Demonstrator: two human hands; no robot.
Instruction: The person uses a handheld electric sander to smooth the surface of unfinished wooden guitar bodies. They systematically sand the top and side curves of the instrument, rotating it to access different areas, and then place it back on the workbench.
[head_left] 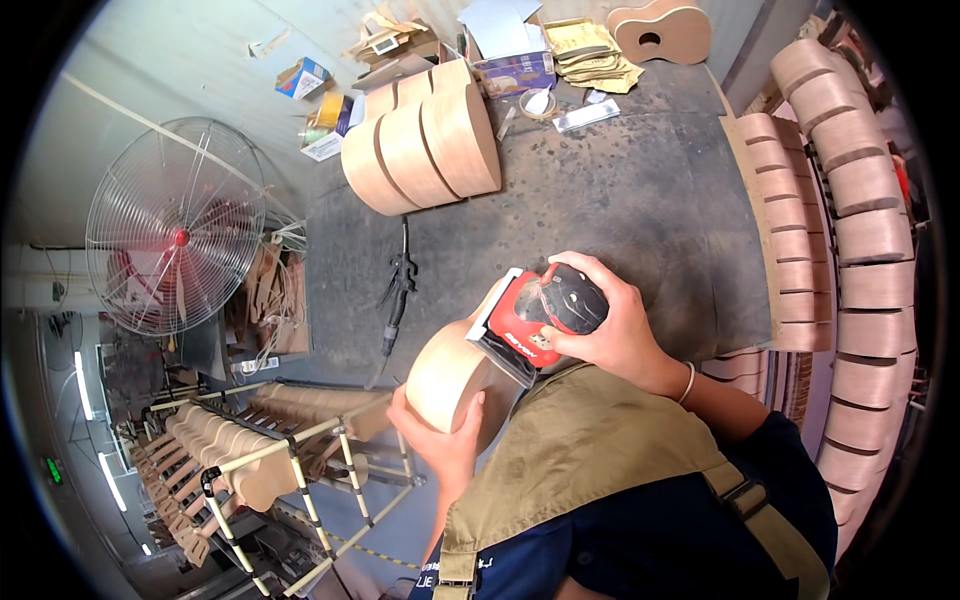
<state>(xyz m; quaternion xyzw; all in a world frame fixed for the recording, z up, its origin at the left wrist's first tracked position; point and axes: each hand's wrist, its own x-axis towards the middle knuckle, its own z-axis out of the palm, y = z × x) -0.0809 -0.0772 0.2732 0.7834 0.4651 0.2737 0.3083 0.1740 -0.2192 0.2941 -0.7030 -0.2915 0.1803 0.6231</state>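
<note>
My right hand [622, 325] is wrapped over the black top of a red and black electric sander [518, 312]. The sander's flat pad is tilted and lies against the side of a small pale wooden guitar body [442, 372]. My left hand [440, 438] grips the near lower end of this body, with its thumb on the curved side. The body stands on edge at the near side of the bench, close to my tan apron [600, 440]. Its far part is hidden behind the sander.
On the dark bench [620, 190] stand several guitar bodies [425, 145] in a row. A black air hose tool [402, 275] lies left of centre. Boxes [515, 75] and yellow sandpaper sheets [590, 50] sit behind. A fan [180, 237], a rack [300, 480] and stacked bodies [865, 300] flank the bench.
</note>
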